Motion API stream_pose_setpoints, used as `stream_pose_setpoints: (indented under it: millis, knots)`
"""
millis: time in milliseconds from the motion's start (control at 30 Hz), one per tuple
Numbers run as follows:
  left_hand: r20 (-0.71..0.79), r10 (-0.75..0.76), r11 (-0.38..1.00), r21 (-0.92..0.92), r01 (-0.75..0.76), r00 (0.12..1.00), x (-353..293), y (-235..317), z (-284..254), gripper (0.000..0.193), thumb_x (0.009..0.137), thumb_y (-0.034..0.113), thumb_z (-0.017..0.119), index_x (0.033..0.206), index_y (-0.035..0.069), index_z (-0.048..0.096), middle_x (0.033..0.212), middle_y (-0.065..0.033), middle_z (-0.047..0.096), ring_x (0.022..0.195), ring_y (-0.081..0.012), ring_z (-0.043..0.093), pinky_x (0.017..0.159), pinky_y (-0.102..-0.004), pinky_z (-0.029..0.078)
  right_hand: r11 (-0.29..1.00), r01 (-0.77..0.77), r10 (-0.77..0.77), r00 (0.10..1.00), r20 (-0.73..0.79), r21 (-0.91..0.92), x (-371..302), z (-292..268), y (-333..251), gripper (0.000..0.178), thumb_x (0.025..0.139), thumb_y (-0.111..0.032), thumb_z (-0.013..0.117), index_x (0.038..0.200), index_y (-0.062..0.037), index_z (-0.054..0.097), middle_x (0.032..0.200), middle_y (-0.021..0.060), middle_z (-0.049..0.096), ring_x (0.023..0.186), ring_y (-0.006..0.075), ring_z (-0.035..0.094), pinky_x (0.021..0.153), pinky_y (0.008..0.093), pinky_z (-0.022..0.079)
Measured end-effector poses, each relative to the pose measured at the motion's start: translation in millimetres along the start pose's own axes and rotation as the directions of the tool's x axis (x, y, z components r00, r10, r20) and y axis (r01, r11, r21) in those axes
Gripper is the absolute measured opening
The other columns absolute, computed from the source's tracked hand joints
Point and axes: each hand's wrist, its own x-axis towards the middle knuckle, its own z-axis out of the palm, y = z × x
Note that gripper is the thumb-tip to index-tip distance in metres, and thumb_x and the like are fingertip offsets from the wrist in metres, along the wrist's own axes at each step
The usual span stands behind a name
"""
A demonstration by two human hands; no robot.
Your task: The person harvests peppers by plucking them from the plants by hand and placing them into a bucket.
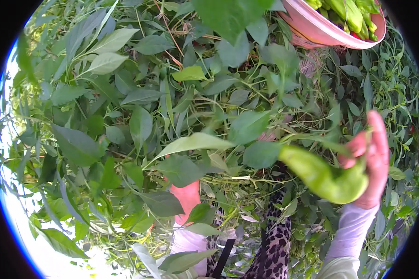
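At the right, my right hand (376, 160) is raised above the foliage, its fingers closed on a large light-green pepper (328, 179). The pepper's curved body hangs to the left of the palm, slightly blurred, and its stem end lies by the fingers. Lower and left of centre, my left hand (186, 200) reaches in among the plants. Leaves cover its fingers, so I cannot see whether it grips anything. Broad green leaves (172, 169) and thin stems surround it.
A pink bucket (307, 35) with several green peppers (351, 16) stands at the top right. Dense leafy plants (139, 95) spread across the view, one large leaf (233, 16) hanging close at the top. My legs in spotted trousers (277, 228) show at the bottom among the plants.
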Motion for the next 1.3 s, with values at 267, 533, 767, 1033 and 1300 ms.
stream_pose_setpoints:
  millis: [267,533,767,1033,1300]
  knots:
    - [0.406,0.231,0.384,0.797,-0.466,0.884,-21.3,20.6,16.9,0.037,0.085,0.011,0.060,0.122,0.005,0.054,0.118,-0.0106,0.061,0.104,-0.0260,0.059,0.090,-0.0323,0.045,0.750,0.571,-0.581,0.810,-0.079,0.335,86.3,-28.8,-133.7,0.037,0.096,-0.006,0.043,0.132,0.0015,0.039,0.114,0.0174,0.054,0.109,0.0257,0.052,0.106,0.0411,0.037]
    - [0.397,0.013,0.937,-0.324,0.127,0.918,-6.8,3.3,-7.4,0.036,0.095,0.027,0.048,0.123,0.006,0.053,0.126,-0.0086,0.053,0.113,-0.0206,0.051,0.099,-0.0300,0.038,0.337,0.469,-0.727,0.680,0.091,-0.816,231.7,32.7,-105.2,0.031,0.090,-0.005,0.051,0.119,-0.0037,0.060,0.115,0.0116,0.064,0.106,0.0175,0.058,0.096,0.0278,0.041]
    - [0.419,0.404,0.247,0.806,-0.538,0.813,-19.4,10.1,-13.8,0.048,0.084,0.012,0.064,0.130,0.004,0.050,0.122,-0.0097,0.059,0.106,-0.0210,0.058,0.091,-0.0325,0.046,0.330,0.676,-0.629,0.678,0.380,-0.659,155.2,89.5,-1.4,0.034,0.088,-0.011,0.057,0.121,-0.0047,0.060,0.111,0.0124,0.065,0.093,0.0190,0.063,0.085,0.0328,0.048]
    - [0.328,0.357,0.121,0.912,-0.391,0.875,-20.7,0.9,-34.6,0.055,0.084,0.015,0.064,0.134,0.002,0.045,0.119,-0.0144,0.056,0.107,-0.0264,0.055,0.093,-0.0338,0.043,0.484,0.377,-0.047,0.912,0.406,-0.790,136.5,213.6,169.7,0.060,0.082,-0.013,0.062,0.135,0.0001,0.038,0.138,0.0250,0.038,0.120,0.0432,0.045,0.106,0.0447,0.035]
    - [0.149,0.228,0.493,0.834,-0.246,0.962,-24.1,-1.0,-16.4,0.053,0.080,0.008,0.071,0.129,0.001,0.050,0.132,-0.0176,0.049,0.114,-0.0274,0.052,0.097,-0.0360,0.043,0.618,0.357,0.169,0.810,0.562,-0.701,38.0,226.4,236.4,0.066,0.071,-0.002,0.058,0.135,-0.0104,0.044,0.130,0.0254,0.043,0.126,0.0475,0.031,0.098,0.0560,0.037]
